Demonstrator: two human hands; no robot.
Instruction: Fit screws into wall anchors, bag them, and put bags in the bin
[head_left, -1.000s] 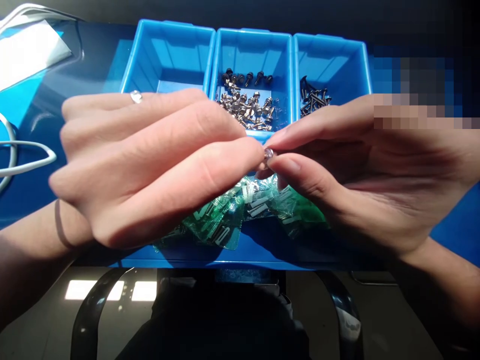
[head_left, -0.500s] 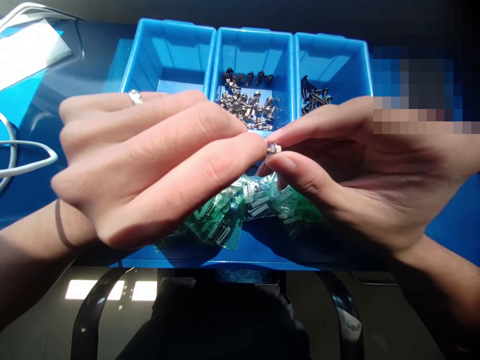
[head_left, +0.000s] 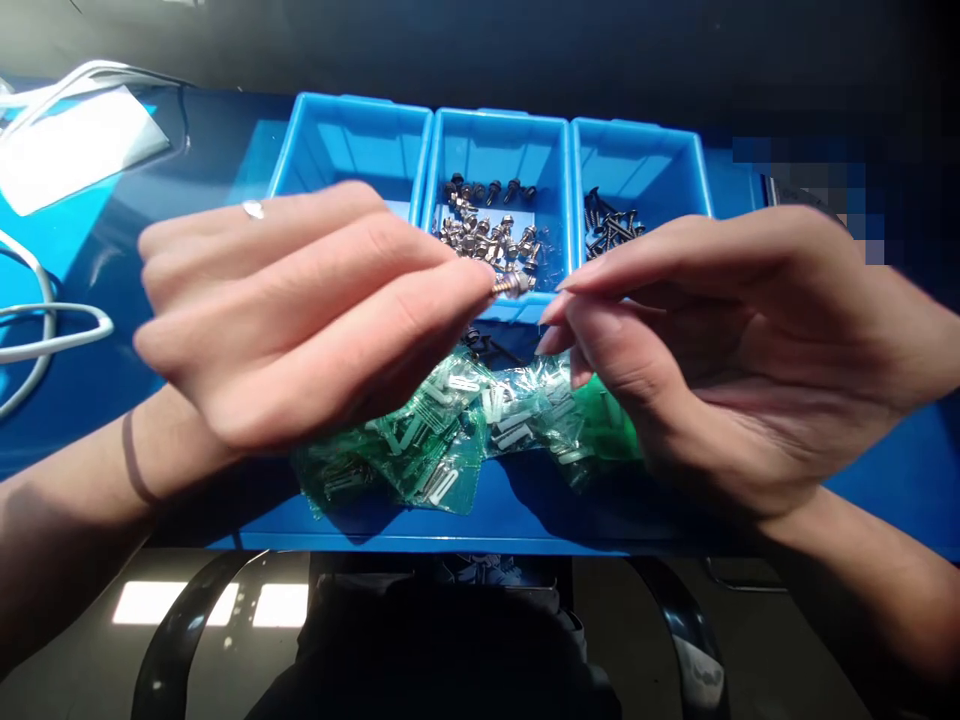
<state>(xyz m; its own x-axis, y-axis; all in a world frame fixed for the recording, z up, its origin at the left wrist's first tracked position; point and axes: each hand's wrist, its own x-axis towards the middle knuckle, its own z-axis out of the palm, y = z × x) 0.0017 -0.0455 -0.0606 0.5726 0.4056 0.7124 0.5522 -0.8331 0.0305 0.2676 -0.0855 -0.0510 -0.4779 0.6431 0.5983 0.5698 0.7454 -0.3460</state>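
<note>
My left hand [head_left: 315, 310] pinches a small hex-head screw [head_left: 512, 286] between thumb and index finger, its head pointing right. My right hand [head_left: 739, 350] is just right of the screw, apart from it. Its thumb and index fingertips are drawn together and nothing shows between them. Behind the fingertips, the middle blue bin [head_left: 501, 117] holds several hex-head screws [head_left: 487, 240]. Below the hands lie clear-and-green plastic packets [head_left: 442, 440] with white and metal pieces inside.
A left blue bin [head_left: 364, 103] and a right blue bin [head_left: 637, 130] flank the middle one; dark screws [head_left: 611, 225] lie in the right bin. White cables [head_left: 52, 325] and a white sheet [head_left: 82, 150] are at the left. The blue table's front edge [head_left: 450, 543] runs below the packets.
My hands have moved apart. The right fingers have let go of the screw's head, and the left hand keeps the screw. The bins sit lower in view.
</note>
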